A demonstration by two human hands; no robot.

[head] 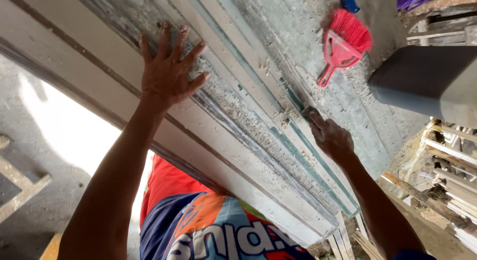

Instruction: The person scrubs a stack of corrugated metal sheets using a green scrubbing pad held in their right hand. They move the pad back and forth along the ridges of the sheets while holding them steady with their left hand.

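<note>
A long white-painted wooden frame (233,155) with worn paint and scrapings lies diagonally across the view. My left hand (168,71) rests flat on it with fingers spread, pressing on the dusty groove. My right hand (330,137) is closed around a small dark tool (309,112) whose tip touches the greenish strip (318,163) along the frame's edge. Paint flakes and dust cover the groove between the two hands.
A red hand brush (345,41) lies on the dusty concrete floor (303,26) at the upper right. A grey box-like object (427,81) stands at right. Stacked wooden slats (452,185) lie at lower right. Metal bars (22,188) sit at left.
</note>
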